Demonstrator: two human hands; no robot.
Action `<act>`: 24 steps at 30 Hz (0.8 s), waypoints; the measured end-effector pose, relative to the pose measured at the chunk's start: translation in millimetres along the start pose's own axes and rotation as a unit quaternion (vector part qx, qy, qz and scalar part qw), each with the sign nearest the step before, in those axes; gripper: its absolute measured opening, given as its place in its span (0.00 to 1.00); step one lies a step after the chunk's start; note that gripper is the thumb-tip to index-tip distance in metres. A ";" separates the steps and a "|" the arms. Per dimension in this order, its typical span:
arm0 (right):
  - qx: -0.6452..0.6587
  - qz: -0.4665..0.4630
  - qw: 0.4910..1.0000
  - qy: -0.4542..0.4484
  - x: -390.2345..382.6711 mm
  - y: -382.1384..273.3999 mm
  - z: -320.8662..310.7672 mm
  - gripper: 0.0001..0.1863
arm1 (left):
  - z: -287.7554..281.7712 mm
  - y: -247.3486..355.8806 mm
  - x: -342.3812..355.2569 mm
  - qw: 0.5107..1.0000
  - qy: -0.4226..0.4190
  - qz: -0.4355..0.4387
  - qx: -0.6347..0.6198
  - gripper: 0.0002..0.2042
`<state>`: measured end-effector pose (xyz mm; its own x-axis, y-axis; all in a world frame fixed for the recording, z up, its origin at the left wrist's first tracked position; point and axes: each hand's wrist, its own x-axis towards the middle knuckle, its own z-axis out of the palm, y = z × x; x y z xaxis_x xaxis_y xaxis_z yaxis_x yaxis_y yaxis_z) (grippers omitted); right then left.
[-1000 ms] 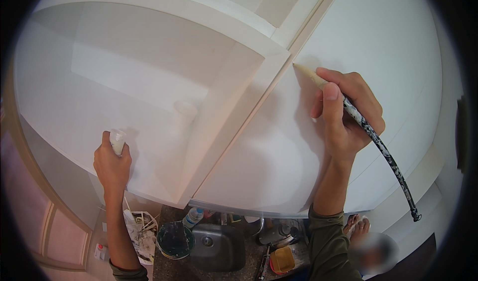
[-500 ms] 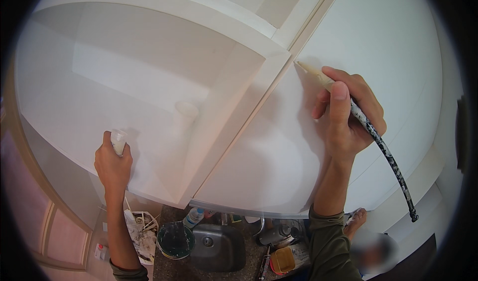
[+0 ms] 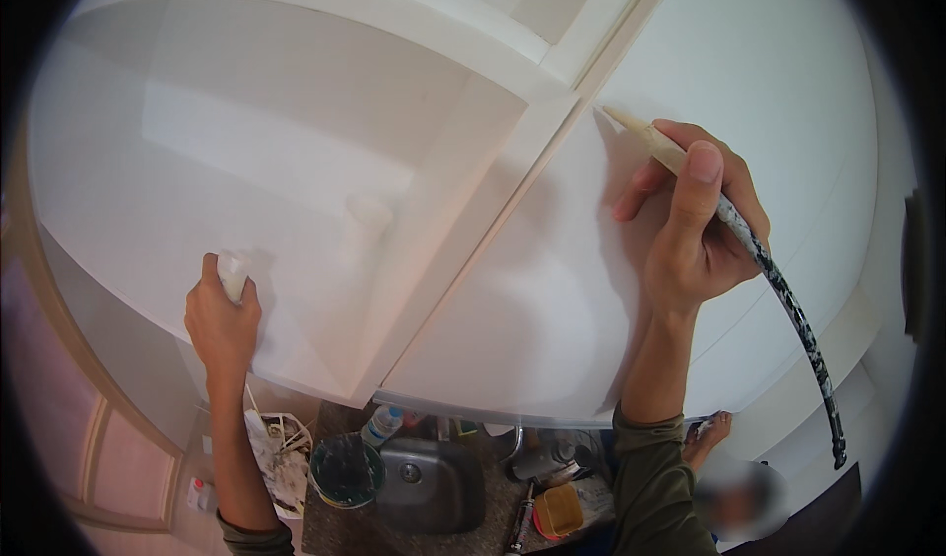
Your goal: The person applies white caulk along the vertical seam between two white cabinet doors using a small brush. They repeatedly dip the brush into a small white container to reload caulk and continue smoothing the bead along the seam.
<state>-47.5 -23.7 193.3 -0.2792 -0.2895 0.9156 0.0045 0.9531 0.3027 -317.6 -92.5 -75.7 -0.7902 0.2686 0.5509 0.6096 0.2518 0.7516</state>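
Note:
My right hand (image 3: pixel 705 216) grips a paintbrush (image 3: pixel 778 272) with a pale pointed tip and a black handle speckled with white. The tip rests at or very close to the long edge of a white cabinet door panel (image 3: pixel 512 329), beside the seam; whether it touches, I cannot tell. On the left, my left hand (image 3: pixel 223 314) is closed around a small translucent cup (image 3: pixel 233 272) with something whitish in it. That cup is held in front of the open white cabinet compartment (image 3: pixel 296 191). Most of the cup's lower part is hidden by my fingers.
Below lies a dark counter with a steel sink (image 3: pixel 431 482), a paint-smeared bucket (image 3: pixel 347 472), a plastic bottle (image 3: pixel 381 425) and a yellow container (image 3: pixel 559 510). A messy white bin (image 3: pixel 281 457) stands left of it. Another person's hand (image 3: pixel 706 440) shows at lower right.
My right hand and the paintbrush have shifted slightly up and to the right along the panel edge. My left hand with the cup has barely moved.

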 end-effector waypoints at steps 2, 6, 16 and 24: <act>-0.002 -0.012 1.000 0.009 -0.2 2.1 1.4 0.12 | -0.7 0.6 1.5 0.999 -0.025 -0.020 -0.001 0.17; -0.032 -0.017 0.999 -0.005 -0.8 2.6 0.1 0.12 | -1.0 -0.9 1.0 1.000 -0.015 -0.013 -0.001 0.16; -0.080 -0.010 0.995 -0.063 0.3 -5.9 -3.0 0.18 | -5.1 2.0 1.9 0.999 -0.034 -0.033 -0.007 0.16; -0.083 0.009 0.996 -0.042 -0.4 -7.5 -0.3 0.18 | -3.0 3.1 1.2 0.999 -0.024 -0.023 -0.001 0.16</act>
<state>-47.2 -30.8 190.7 -0.3566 -0.2573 0.8981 0.1674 0.9282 0.3323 -316.9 -94.2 -71.6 -0.8131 0.3008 0.4984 0.5729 0.2620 0.7766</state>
